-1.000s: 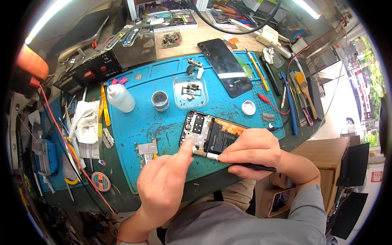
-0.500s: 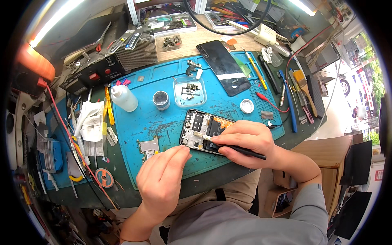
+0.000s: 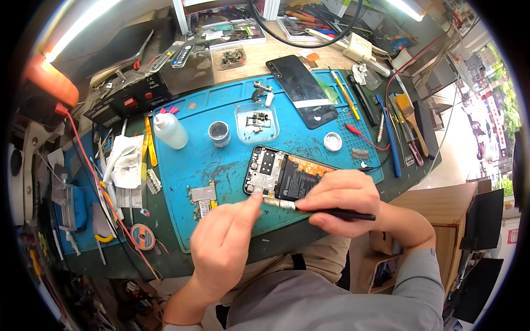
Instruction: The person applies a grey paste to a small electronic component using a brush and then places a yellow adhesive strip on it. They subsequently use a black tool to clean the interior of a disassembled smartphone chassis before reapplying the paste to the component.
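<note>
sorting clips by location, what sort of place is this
Probably a phone repair bench, perhaps in a shop: an opened phone with its battery exposed lies on a blue work mat, and a loose circuit board lies to its left.

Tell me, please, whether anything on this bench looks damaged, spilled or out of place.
The blue mat is streaked with dark marks left of the opened phone; scuffs or stains, I cannot tell which. The small jar appears open, with a white round lid lying apart from it. I see no obvious spill.
</note>
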### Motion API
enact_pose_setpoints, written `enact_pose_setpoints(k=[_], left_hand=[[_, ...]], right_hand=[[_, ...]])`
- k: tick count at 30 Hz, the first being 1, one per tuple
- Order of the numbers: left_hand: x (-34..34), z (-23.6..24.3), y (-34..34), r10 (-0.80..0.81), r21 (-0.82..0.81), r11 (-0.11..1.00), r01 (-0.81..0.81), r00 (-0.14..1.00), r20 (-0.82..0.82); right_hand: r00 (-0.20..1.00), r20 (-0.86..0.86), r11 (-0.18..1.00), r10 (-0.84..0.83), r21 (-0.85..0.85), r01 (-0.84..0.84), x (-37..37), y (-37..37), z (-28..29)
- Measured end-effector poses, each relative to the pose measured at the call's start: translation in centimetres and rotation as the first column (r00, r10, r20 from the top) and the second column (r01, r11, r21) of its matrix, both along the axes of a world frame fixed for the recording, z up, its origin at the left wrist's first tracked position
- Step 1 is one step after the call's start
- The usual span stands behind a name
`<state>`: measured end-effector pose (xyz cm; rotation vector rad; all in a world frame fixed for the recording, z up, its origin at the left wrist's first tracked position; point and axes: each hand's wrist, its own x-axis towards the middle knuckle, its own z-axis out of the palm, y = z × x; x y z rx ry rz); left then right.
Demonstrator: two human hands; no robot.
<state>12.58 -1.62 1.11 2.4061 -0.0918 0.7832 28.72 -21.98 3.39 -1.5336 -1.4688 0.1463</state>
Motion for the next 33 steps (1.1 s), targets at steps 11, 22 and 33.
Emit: enact_pose_setpoints(k=[11, 22, 33], left_hand=[[-8.2, -0.1, -1.2, 0.042, -0.069, 0.997, -0.042, 0.999, 0.002], [-15.7, -0.9, 1.0, 0.183, -0.370, 0.899, -0.236, 0.968, -0.173], [-10.5, -3.8, -7.3, -0.363, -0.784, 0.613, -0.096, 0.847, -0.388]], right_hand=[[0.856, -0.504, 0.984, -0.114, -0.174, 0.028, -3.5, -4.7, 2.8], [0.543, 0.557, 0.614, -0.629, -0.072, 0.786, 2.9, -10.8, 0.4], [0.651, 0.568, 0.818, -0.503, 0.069, 0.572, -4.1, -11.4, 0.7]])
